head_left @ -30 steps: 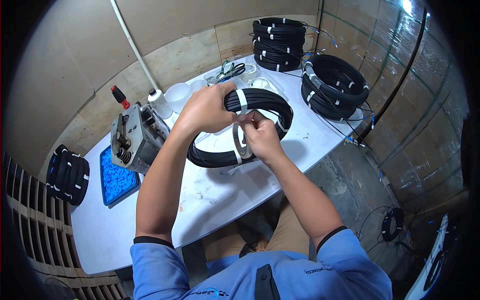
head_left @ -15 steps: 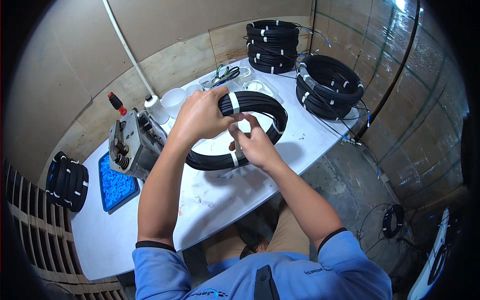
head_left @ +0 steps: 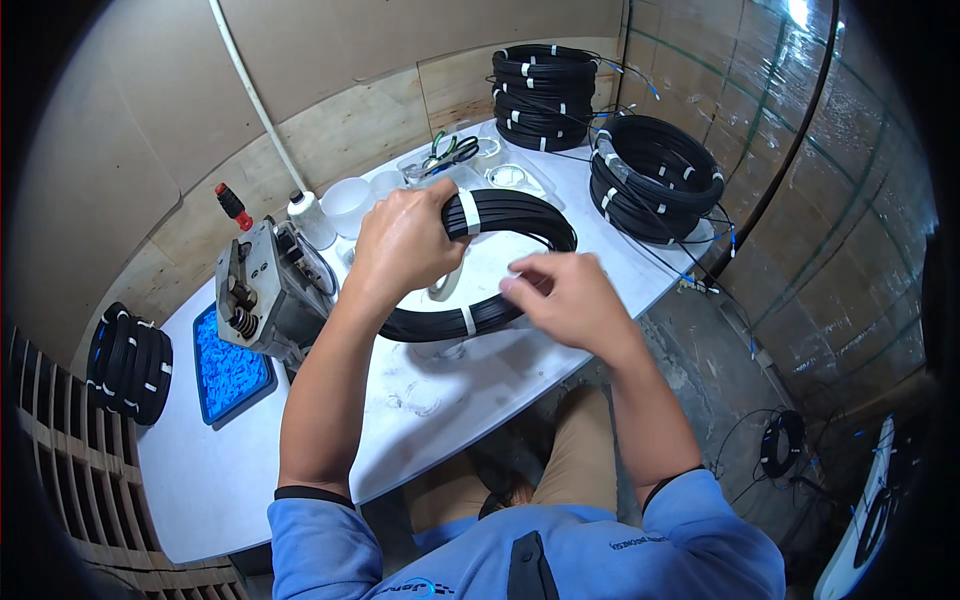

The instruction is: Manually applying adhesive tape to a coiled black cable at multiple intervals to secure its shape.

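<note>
A coil of black cable [head_left: 505,212], bound with several white tape bands, is held tilted over the table. My left hand [head_left: 408,240] is closed around its upper left part, beside one band. Below that hand's fingers hangs a pale, curved strip or ring [head_left: 445,286], perhaps a roll of tape, inside the coil's opening. My right hand [head_left: 572,302] is in front of the coil's right side, its thumb and fingers bent together in a pinch. What it pinches, if anything, is too small to make out.
A metal hand press [head_left: 270,285] and a blue tray [head_left: 236,414] of small blue parts are at the left. White containers [head_left: 347,205], pliers and scissors [head_left: 455,152] lie behind. Stacked cable coils [head_left: 545,100] stand at the back, with more [head_left: 655,180] at the right edge.
My right hand has drawn away from the left hand, to the right. The pale strip beneath my left hand now hangs further left. My left hand keeps its hold on the coil.
</note>
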Demonstrator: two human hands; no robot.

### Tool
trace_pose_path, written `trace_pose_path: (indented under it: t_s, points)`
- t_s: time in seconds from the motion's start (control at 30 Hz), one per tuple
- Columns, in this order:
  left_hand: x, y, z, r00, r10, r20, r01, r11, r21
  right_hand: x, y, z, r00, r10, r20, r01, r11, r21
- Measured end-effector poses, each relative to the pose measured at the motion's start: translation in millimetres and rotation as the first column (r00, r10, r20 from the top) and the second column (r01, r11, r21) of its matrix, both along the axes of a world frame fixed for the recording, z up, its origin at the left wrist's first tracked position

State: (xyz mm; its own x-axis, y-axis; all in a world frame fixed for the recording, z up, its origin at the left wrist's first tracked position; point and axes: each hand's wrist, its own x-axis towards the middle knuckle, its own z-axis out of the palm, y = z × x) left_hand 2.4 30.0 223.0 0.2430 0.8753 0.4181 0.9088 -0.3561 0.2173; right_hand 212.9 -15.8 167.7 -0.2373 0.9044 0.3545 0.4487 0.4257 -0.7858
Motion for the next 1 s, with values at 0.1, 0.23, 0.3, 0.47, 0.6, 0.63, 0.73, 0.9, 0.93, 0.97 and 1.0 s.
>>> trace_pose_path:
  t_s: [0.1, 0.23, 0.3, 0.47, 0.6, 0.63, 0.73, 0.9, 0.93, 0.97, 1.0]
  points:
    - [3.8, -6.1, 5.6, 1.0, -0.012, 0.007, 0.012, 0.999, -0.039, 4.6, 17.9, 17.5, 0.987, -0.11, -0.121, 0.131, 0.973, 0.189]
    - [1.7, -10.7, 4.1, 1.0, 0.025, -0.01, -0.026, 0.999, -0.032, 6.8, 75.4, 41.4, 0.995, 0.017, -0.101, -0.006, 0.994, 0.111]
    - [3.9, -12.2, 3.2, 1.0, 0.018, -0.013, -0.018, 0.999, -0.033, 12.1, 105.0, 54.4, 0.981, 0.19, 0.03, -0.187, 0.979, -0.08]
    - [7.6, -21.7, 1.4, 1.0, -0.019, -0.021, 0.02, 1.0, 0.02, -4.4, 135.4, 68.3, 0.744, 0.668, -0.015, -0.592, 0.649, -0.478]
    - [10.6, -23.6, 1.7, 1.0, -0.019, -0.021, 0.018, 1.0, -0.018, -18.2, 141.9, 70.1, 0.675, 0.731, -0.103, -0.606, 0.469, -0.643]
    - [9.9, -24.0, 2.7, 0.999, -0.023, -0.046, 0.022, 0.999, -0.023, -19.1, 146.1, 66.4, 0.669, 0.734, -0.119, -0.626, 0.47, -0.622]
    - [8.5, -23.5, 0.4, 0.997, -0.03, -0.074, 0.027, 0.999, -0.042, -22.4, 135.7, 67.1, 0.684, 0.707, -0.18, -0.628, 0.445, -0.638]
    - [12.1, -26.6, 0.7, 0.997, -0.041, -0.061, 0.039, 0.999, -0.028, -18.4, 136.4, 62.8, 0.706, 0.662, -0.252, -0.626, 0.417, -0.659]
    - [12.5, -26.1, 0.3, 0.997, -0.036, -0.065, 0.034, 0.999, -0.028, -18.4, 135.4, 63.9, 0.71, 0.654, -0.262, -0.63, 0.423, -0.652]
    - [13.5, -26.8, 1.7, 0.997, -0.032, -0.071, 0.031, 0.999, -0.025, -18.3, 136.5, 63.1, 0.71, 0.654, -0.26, -0.629, 0.424, -0.651]
    - [14.9, -28.4, 3.0, 0.997, -0.033, -0.07, 0.031, 0.999, -0.023, -18.5, 139.3, 60.6, 0.71, 0.661, -0.242, -0.626, 0.436, -0.647]
